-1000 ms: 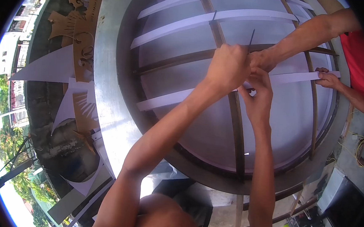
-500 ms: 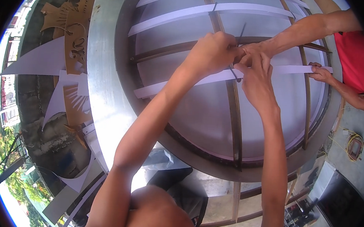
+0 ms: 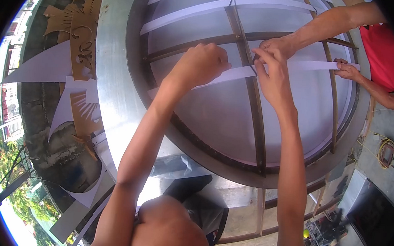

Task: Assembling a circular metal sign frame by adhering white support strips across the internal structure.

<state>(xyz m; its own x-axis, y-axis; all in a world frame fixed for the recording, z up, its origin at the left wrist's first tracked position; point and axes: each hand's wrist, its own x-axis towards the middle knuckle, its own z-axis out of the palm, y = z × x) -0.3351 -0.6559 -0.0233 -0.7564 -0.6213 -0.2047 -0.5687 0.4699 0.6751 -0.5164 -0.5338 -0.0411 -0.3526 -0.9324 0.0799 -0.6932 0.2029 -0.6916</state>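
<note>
A long white strip [image 3: 230, 75] lies across the dark metal bars [image 3: 253, 120] of a round frame. A thin dark tie [image 3: 254, 71] loops round the strip where it crosses the middle bar. My left hand [image 3: 201, 63] is closed over the strip, left of that crossing; whatever its curled fingers hold is hidden. At the crossing, my right hand [image 3: 273, 71] has its index finger and thumb apart beside the tie. A co-worker's hand [image 3: 275, 45] is bent close behind my right fingers, and that person's other hand [image 3: 344, 69] grips the strip's right end.
More white strips [image 3: 191, 15] span the frame farther back. The wide metal rim [image 3: 113, 80] curves round it. Brown cut-out panels [image 3: 82, 32] and white pointed pieces [image 3: 43, 66] stand at the left. A coiled yellow cable [image 3: 387, 152] lies on the floor at right.
My left hand has drawn left, away from the tie and my right hand. My right hand stays at the crossing. The strip's right end has risen slightly in the picture with the co-worker's hand.
</note>
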